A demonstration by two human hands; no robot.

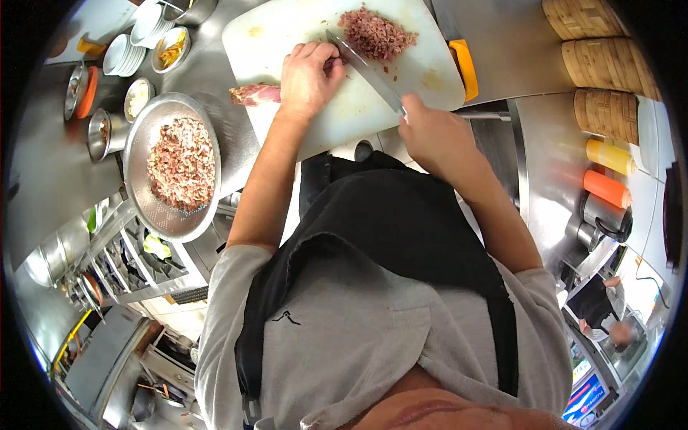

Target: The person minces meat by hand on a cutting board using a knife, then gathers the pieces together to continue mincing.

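My right hand grips a kitchen knife, its long blade angled across the white cutting board. With curled fingers, my left hand presses on a piece of reddish meat close beside the blade; the fingers cover most of that piece. A heap of finely diced meat lies just beyond the knife at the far side of the board. Under my left wrist's outer side, a longer strip of meat rests partly over the board's left edge.
A metal colander holding diced meat stands on the left of the steel counter. Behind it are small bowls and stacked white dishes. A yellow-orange object touches the board's right edge. Bamboo steamers and squeeze bottles line the right. Another person is at far right.
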